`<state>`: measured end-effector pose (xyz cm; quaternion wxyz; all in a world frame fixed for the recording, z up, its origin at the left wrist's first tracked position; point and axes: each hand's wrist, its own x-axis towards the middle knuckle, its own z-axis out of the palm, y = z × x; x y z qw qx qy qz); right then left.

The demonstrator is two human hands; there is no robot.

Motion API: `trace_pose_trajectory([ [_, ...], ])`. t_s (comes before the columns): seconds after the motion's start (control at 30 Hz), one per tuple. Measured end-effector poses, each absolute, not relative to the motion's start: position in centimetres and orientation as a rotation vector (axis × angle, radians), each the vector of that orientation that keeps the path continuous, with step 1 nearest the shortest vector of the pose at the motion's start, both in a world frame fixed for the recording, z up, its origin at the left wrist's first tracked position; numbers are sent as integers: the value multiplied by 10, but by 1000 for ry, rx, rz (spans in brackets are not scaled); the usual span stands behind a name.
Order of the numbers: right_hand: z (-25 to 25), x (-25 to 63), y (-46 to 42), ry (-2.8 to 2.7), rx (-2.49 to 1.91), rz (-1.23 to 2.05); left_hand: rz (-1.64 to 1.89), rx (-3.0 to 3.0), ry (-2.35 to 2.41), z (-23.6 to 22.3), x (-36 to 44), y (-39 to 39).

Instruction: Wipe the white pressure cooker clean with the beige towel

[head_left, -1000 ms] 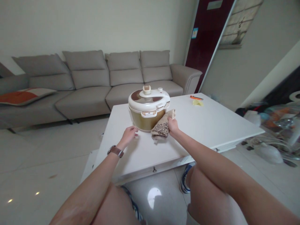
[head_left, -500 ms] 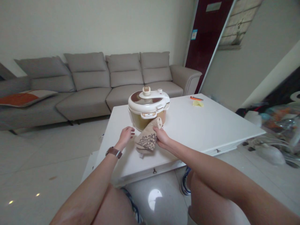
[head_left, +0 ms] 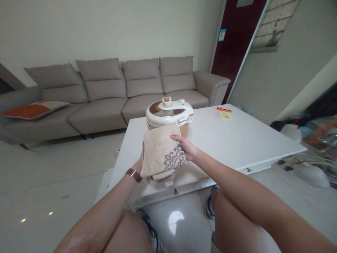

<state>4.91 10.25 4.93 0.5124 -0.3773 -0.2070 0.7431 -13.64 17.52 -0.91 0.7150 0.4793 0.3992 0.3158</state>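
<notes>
The folded cloth (head_left: 161, 147) is up in front of the person, over the near part of the table. Behind everything, a long grey sofa (head_left: 142, 82) runs along the wall. Nearer is the broad white table (head_left: 231, 140), on which an electric cooker (head_left: 170, 113) stands upright with its lid on. The cloth hides the cooker's lower front; whether the two touch cannot be told from this angle.

The cloth is cream, with a dark scroll pattern at its lower right corner, and its layers show along the bottom edge. The right hand (head_left: 189, 148) grasps its right edge, thumb laid across the front and the other fingers behind. The left hand (head_left: 138, 164), below a brown-strapped watch (head_left: 133, 175), is at the opposite edge; its fingers are out of sight behind the fabric, so whether they grip or merely support it cannot be told.

The step in hand looks to be handling the cloth between both hands, getting its folds in order. The next move would seem to call for a sure hold on both edges, so that the layers do not slip.

Smallest, far across the table, are a crumpled yellow piece (head_left: 225, 115) and, just beyond it, a slim orange object (head_left: 223, 110).
</notes>
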Motion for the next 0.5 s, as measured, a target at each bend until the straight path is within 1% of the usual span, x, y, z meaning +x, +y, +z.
trace_pose_trajectory([
  [0.1,50,56,110,-434,-993,1719,694,1016,832,2,-127,166],
  [0.23,49,59,114,-422,-1055,1592,791,1111,943,10,-131,170],
  [0.33,47,56,112,-437,-1028,1552,876,1130,997,12,-142,173],
  [0.5,42,56,111,-561,-944,1549,861,1147,1005,16,-157,178],
])
